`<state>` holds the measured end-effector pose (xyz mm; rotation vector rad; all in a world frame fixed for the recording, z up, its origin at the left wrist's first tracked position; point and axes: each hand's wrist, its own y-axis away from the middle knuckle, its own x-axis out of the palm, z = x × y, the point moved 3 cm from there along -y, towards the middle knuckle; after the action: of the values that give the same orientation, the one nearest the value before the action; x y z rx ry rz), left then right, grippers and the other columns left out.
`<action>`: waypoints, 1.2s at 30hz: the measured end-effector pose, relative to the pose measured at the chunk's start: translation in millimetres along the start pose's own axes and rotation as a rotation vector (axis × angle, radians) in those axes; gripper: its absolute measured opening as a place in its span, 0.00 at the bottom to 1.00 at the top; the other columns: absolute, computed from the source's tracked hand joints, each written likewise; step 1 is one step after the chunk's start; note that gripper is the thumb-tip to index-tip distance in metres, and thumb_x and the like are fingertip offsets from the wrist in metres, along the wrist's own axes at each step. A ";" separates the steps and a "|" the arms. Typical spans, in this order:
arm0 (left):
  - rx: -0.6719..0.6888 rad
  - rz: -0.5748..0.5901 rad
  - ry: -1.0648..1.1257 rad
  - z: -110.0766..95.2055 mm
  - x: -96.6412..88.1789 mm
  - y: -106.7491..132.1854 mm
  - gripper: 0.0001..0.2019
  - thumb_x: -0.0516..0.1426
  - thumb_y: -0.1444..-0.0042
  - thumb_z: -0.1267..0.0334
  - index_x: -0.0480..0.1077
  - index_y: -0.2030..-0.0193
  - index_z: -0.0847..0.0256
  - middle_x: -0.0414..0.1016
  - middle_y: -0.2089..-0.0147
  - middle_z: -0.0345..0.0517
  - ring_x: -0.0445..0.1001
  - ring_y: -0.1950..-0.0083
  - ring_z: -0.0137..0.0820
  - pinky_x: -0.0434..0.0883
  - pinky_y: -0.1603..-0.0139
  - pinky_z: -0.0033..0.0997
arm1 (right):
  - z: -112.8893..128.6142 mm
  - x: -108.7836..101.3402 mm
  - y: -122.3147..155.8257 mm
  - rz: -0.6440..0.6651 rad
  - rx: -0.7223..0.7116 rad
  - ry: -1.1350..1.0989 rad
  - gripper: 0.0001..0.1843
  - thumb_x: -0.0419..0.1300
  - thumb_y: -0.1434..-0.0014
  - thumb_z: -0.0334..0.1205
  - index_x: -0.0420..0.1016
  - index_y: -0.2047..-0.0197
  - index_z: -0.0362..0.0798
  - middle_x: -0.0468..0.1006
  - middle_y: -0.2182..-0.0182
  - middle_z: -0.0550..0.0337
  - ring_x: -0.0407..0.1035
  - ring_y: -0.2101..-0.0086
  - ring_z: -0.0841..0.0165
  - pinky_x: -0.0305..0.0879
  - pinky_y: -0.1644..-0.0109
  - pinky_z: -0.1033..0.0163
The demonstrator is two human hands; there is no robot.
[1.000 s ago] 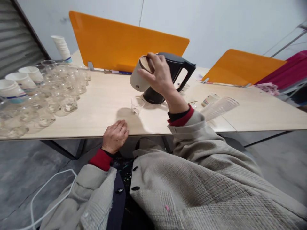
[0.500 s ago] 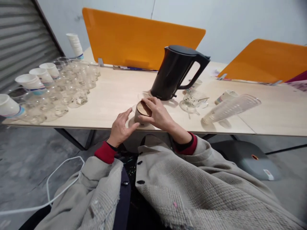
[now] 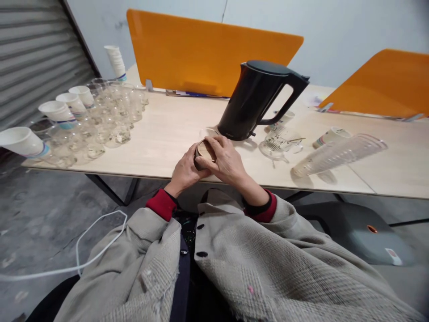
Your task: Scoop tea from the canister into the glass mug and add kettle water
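Observation:
At the table's front edge, both hands are closed around a small round canister with a flat wooden-looking lid (image 3: 207, 150). My left hand (image 3: 186, 167) wraps the canister's left side. My right hand (image 3: 228, 162) grips it from the right, with fingers over the rim and thumb across the front of the lid. Most of the canister's dark side is hidden by the hands. Just behind it a small clear cup (image 3: 209, 132) stands partly covered. A black electric kettle (image 3: 254, 103) stands close behind, to the right.
On the left are rows of clear cups (image 3: 114, 120) and several paper cups (image 3: 56, 112). Right of the kettle are a clear glass vessel (image 3: 278, 144), a paper cup (image 3: 330, 137) and a lying stack of clear cups (image 3: 338, 155). Orange dividers (image 3: 214, 53) stand along the back.
My left hand has moved in from beside the canister and closed around its side. My right hand stays on the lid. The view has shifted slightly.

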<state>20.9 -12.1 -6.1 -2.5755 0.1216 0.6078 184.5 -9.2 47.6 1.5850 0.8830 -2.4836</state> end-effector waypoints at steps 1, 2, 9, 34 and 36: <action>-0.010 0.002 -0.014 -0.1 0.6 -1.5 0.49 0.75 0.49 0.54 0.62 0.23 0.57 0.74 0.24 0.58 0.78 0.27 0.51 0.77 0.27 0.50 | 1.0 2.2 0.2 -0.021 0.008 0.001 0.43 0.58 0.29 0.72 0.72 0.25 0.50 0.76 0.34 0.39 0.70 0.37 0.41 0.73 0.32 0.34; -0.021 0.006 -0.026 -0.3 1.0 -2.7 0.49 0.75 0.50 0.55 0.62 0.23 0.57 0.75 0.25 0.58 0.78 0.28 0.50 0.77 0.28 0.49 | 1.8 4.1 0.3 -0.039 0.013 -0.001 0.41 0.58 0.28 0.70 0.73 0.25 0.50 0.76 0.35 0.39 0.70 0.37 0.41 0.73 0.32 0.33; -0.061 0.001 -0.096 -6.3 -1.5 -5.1 0.48 0.75 0.52 0.54 0.63 0.25 0.56 0.77 0.28 0.57 0.80 0.30 0.51 0.79 0.31 0.48 | -0.8 8.2 -2.6 -0.104 0.045 -0.137 0.37 0.62 0.30 0.65 0.78 0.29 0.50 0.78 0.35 0.42 0.72 0.37 0.43 0.71 0.29 0.35; -0.113 -0.069 -0.116 -0.1 -9.8 -7.7 0.47 0.77 0.54 0.50 0.64 0.30 0.51 0.83 0.34 0.51 0.83 0.34 0.50 0.79 0.33 0.49 | -146.1 -10.3 51.0 -0.155 0.566 0.108 0.35 0.71 0.33 0.54 0.76 0.30 0.43 0.78 0.34 0.35 0.72 0.34 0.45 0.69 0.28 0.42; -0.109 -0.070 -0.120 -0.7 -9.7 -7.4 0.46 0.77 0.54 0.50 0.65 0.30 0.51 0.83 0.34 0.51 0.83 0.34 0.50 0.80 0.33 0.48 | -151.1 -20.6 54.6 -0.218 0.588 0.096 0.36 0.68 0.30 0.55 0.73 0.28 0.41 0.76 0.31 0.33 0.72 0.34 0.48 0.69 0.27 0.46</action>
<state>13.8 -6.2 2.0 -2.6267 -0.0422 0.7597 335.9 15.4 -4.3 1.8574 0.3526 -3.0402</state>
